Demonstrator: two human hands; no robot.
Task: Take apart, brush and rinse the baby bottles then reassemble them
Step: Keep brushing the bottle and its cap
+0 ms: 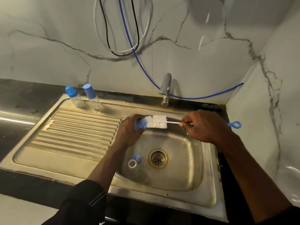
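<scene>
Location: kitchen, most likely domestic. Evidence:
- Stainless sink [209,189], single basin, with ribbed drainboard [78,132], set into dark counter [24,98].
- Chrome tap [166,88] at back edge.
- Wall [48,54] clad in marble-look panels, corner at right.
- Blue hose [142,69] and loose cables hang on wall.
- Two bottles [73,96] with blue caps stand upright on drainboard, near the wall.
</scene>
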